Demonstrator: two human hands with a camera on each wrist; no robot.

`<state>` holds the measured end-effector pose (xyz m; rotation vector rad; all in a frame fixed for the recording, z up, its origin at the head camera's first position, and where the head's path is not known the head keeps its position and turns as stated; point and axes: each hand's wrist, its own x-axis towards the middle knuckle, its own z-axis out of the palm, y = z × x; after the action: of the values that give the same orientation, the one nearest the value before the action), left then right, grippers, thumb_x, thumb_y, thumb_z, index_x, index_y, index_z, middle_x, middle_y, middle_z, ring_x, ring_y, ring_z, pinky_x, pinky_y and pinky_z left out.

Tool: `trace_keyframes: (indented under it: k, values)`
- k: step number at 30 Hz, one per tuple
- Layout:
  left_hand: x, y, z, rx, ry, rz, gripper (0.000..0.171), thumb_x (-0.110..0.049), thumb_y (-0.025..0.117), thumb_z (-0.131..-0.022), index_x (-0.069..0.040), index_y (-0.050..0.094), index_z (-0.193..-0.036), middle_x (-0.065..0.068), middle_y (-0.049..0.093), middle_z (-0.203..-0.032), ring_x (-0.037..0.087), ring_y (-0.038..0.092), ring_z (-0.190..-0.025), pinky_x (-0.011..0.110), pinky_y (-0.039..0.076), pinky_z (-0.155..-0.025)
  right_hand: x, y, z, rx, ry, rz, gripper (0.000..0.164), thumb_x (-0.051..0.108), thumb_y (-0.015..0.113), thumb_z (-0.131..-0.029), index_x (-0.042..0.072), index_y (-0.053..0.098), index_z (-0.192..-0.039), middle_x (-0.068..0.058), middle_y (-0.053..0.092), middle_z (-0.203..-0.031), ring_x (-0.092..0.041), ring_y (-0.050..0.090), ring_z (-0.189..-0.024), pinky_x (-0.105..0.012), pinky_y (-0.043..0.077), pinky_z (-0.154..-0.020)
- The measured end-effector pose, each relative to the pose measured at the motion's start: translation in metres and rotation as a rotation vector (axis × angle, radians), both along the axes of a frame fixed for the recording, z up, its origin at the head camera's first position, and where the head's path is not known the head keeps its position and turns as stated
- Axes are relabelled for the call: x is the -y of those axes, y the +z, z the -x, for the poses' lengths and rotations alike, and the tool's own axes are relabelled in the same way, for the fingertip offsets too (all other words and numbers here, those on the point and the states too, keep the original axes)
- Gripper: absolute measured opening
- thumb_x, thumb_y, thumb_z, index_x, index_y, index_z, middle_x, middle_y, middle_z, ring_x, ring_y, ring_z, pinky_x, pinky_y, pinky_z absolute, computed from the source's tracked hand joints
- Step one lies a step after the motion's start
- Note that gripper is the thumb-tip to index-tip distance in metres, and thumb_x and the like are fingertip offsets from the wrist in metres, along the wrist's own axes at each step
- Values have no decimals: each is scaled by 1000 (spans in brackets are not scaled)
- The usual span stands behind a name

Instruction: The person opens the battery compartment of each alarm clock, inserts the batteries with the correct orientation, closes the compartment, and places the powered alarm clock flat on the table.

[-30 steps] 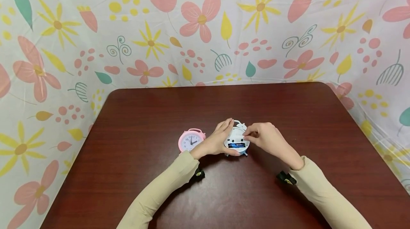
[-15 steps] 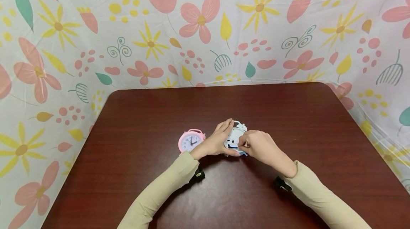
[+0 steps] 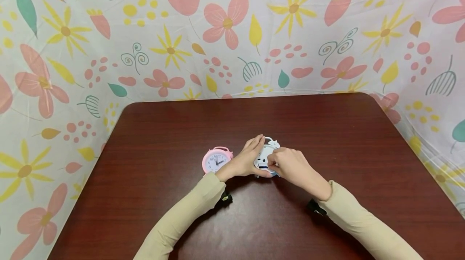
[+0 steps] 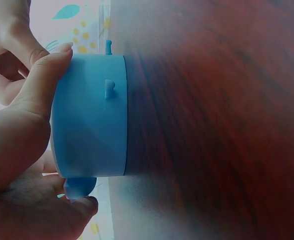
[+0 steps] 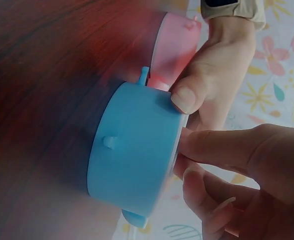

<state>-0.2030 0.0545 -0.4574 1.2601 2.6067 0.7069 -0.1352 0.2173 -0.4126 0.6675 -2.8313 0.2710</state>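
A twin-bell alarm clock (image 3: 264,155), light blue with a white back, lies face down on the table. My left hand (image 3: 244,162) grips it around its left side, the thumb at the lower edge of its back. The wrist views show the clock's smooth blue side (image 4: 92,115) with small feet. Bent fingers of my right hand (image 3: 293,167) touch the clock's back at the battery compartment. Only a sliver of a dark blue battery (image 3: 263,167) shows there, beside a white strip. Whatever lies between the right fingertips is hidden.
Just left of the left hand lies a pink alarm clock (image 3: 216,160), dial up, partly behind that wrist. Both stand on a dark red-brown wooden table (image 3: 174,131). A flower-printed cloth (image 3: 225,66) hangs behind the table.
My right hand has moved left and down from the clock's right edge onto its battery compartment, covering most of the battery. The left hand and the clock have stayed put.
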Motion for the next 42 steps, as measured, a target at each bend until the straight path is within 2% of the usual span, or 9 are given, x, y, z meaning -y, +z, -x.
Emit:
trace_keyframes:
  k: [5, 11, 21, 29, 34, 38, 42]
  values:
    - [0, 0, 0, -11, -6, -6, 111, -49, 75, -68, 4, 14, -144, 21, 15, -151, 32, 16, -139, 38, 22, -112, 3, 0, 0, 14, -11, 0, 19, 13, 78, -62, 24, 63, -63, 11, 51, -61, -8, 48, -55, -25, 35, -43]
    - [0, 0, 0, 9, 5, 2, 113, -49, 76, -67, 3, 13, -145, 19, 13, -152, 30, 14, -140, 37, 22, -113, 6, -1, 1, 7, -11, -31, 19, 10, 77, -65, 22, 62, -63, 10, 50, -61, -11, 53, -56, -27, 38, -42]
    - [-2, 1, 1, -7, 15, 11, 113, -49, 77, -65, 4, 15, -144, 18, 15, -152, 29, 16, -139, 36, 23, -112, 10, 0, -1, -89, 18, -84, 26, 6, 72, -62, 20, 52, -53, 6, 48, -59, -15, 51, -52, -28, 34, -38]
    - [-1, 0, 0, 12, 13, 5, 114, -48, 77, -66, 3, 13, -145, 18, 13, -152, 29, 14, -140, 36, 22, -113, 13, 2, 0, -63, 2, -91, 26, 4, 71, -61, 20, 53, -52, 6, 49, -58, -15, 50, -50, -28, 34, -38]
    - [-1, 0, 0, 22, 8, 0, 113, -47, 77, -66, 2, 13, -145, 18, 12, -153, 29, 14, -140, 36, 21, -113, 15, 7, 6, 46, -37, -97, 26, 4, 70, -63, 21, 55, -51, 7, 53, -56, -14, 48, -48, -30, 36, -39]
    - [-2, -2, 1, 18, 6, 5, 112, -48, 76, -67, 2, 12, -145, 18, 12, -153, 28, 13, -140, 35, 21, -113, 14, 13, 16, 249, -89, -64, 23, 8, 73, -64, 22, 58, -53, 6, 57, -59, -15, 49, -51, -31, 39, -42]
    - [-1, -2, 1, 14, 1, 6, 112, -48, 76, -67, 2, 12, -145, 18, 11, -153, 28, 13, -140, 35, 21, -113, 11, 17, 30, 459, -156, -21, 23, 14, 81, -58, 21, 59, -57, 7, 59, -66, -17, 53, -60, -31, 40, -47]
